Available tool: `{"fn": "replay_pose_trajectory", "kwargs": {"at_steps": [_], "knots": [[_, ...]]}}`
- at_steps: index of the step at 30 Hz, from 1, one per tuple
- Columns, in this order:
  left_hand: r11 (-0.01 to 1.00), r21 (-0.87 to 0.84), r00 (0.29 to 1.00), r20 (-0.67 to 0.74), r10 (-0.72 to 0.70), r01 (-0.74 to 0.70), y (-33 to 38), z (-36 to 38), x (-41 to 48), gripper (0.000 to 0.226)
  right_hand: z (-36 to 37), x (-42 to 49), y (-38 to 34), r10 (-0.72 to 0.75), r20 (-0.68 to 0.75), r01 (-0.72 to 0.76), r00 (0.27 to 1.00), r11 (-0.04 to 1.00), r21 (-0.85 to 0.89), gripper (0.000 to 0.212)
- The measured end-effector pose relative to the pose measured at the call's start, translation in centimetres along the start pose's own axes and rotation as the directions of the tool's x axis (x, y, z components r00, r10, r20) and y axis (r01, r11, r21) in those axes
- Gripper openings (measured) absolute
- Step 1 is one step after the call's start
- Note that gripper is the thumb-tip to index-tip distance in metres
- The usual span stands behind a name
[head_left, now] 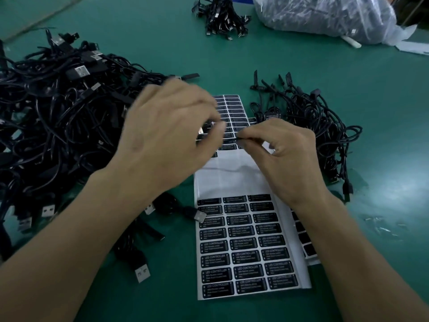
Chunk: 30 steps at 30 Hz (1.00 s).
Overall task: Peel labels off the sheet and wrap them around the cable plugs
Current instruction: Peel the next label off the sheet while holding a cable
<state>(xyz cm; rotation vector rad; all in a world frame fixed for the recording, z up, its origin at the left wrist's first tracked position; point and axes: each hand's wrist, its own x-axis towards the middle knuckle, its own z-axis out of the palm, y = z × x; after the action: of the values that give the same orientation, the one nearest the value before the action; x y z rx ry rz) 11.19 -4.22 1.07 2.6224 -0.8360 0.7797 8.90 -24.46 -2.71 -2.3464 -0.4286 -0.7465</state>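
Label sheet (232,177), a long white backing paper with rows of black rectangular stickers, lies on the green bench (162,43) with its long axis running 6 to 12 o'clock and its middle stretch stripped bare. At 9 o'clock of it sprawls a large tangle of black USB cables (58,117). Far off at 1 o'clock sits a clear plastic bag of more cables (325,15), and at 3 o'clock a smaller heap of black cables (313,117). Both hands hover over the sheet's far half. The left hand (171,126) is blurred, fingers curled; whether it grips a plug I cannot tell. The right hand (285,154) pinches a thin dark strip (241,138), probably a peeled label, between thumb and forefinger. The strip's length lies 9 to 3 o'clock, its free end just beside the left fingers. The wrap likely turns on closing that gap.
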Motion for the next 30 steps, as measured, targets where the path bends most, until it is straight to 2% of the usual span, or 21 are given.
{"fn": "replay_pose_trajectory", "kwargs": {"at_steps": [3,5,8,9,13,15,17,20,22,23,25,26,28,30], "knots": [[0.998,-0.001,0.948,0.314,0.057,-0.06,1.1,0.5,0.4,0.062,0.1,-0.1,-0.1,-0.037,-0.008,0.037,0.999,0.999,-0.013,0.009],[0.999,0.009,0.921,0.387,0.041,-0.048,0.8,1.4,0.2,0.062,0.0,-0.2,-0.2,0.01,-0.001,-0.01,1.0,1.0,-0.03,0.008],[0.992,-0.093,0.924,0.38,-0.045,0.087,0.1,2.2,-0.1,0.04,-0.2,-0.1,-0.6,0.149,0.064,-0.142,0.987,0.985,-0.099,0.013],[0.981,-0.131,0.927,0.364,-0.084,0.141,0.0,2.3,-0.1,0.033,-0.2,-0.1,-0.7,0.214,0.097,-0.198,0.972,0.968,-0.152,0.023],[0.924,-0.25,0.929,0.307,-0.208,0.289,-0.3,2.8,-0.5,0.017,-0.3,0.1,-1.3,0.45,0.224,-0.329,0.865,0.844,-0.424,0.085],[0.906,-0.294,0.937,0.262,-0.23,0.304,-0.4,2.9,-0.7,0.014,0.0,0.0,-1.5,0.48,0.272,-0.319,0.834,0.821,-0.473,0.096],[0.9,-0.314,0.942,0.245,-0.231,0.302,-0.4,2.8,-0.8,0.008,0.2,0.0,-1.7,0.484,0.299,-0.316,0.822,0.826,-0.468,0.092],[0.901,-0.321,0.941,0.263,-0.212,0.293,-0.4,2.7,-0.8,0.006,-0.1,0.1,-1.6,0.507,0.293,-0.397,0.811,0.843,-0.363,0.075],[0.889,-0.342,0.94,0.261,-0.22,0.303,-0.4,2.7,-0.8,0.017,-0.4,0.1,-1.5,0.515,0.296,-0.449,0.804,0.853,-0.265,0.069],[0.873,-0.367,0.937,0.258,-0.237,0.322,-0.4,2.7,-0.7,0.031,-0.4,0.1,-1.4,0.51,0.298,-0.463,0.807,0.859,-0.217,0.067],[0.795,-0.463,0.917,0.268,-0.296,0.392,-0.6,2.7,-0.5,0.058,-0.2,0.2,-1.5,0.497,0.286,-0.477,0.819,0.868,-0.142,0.065],[0.736,-0.521,0.901,0.282,-0.329,0.432,-0.8,2.7,-0.4,0.063,-0.2,0.2,-1.6,0.489,0.268,-0.474,0.83,0.872,-0.122,0.064],[0.623,-0.617,0.876,0.319,-0.361,0.481,-1.1,2.6,-0.2,0.059,0.0,0.2,-1.8,0.469,0.217,-0.462,0.856,0.883,-0.086,0.062],[0.555,-0.678,0.875,0.344,-0.34,0.482,-1.2,2.2,0.0,0.045,0.0,0.1,-1.9,0.463,0.181,-0.464,0.868,0.885,-0.035,0.061]]}}
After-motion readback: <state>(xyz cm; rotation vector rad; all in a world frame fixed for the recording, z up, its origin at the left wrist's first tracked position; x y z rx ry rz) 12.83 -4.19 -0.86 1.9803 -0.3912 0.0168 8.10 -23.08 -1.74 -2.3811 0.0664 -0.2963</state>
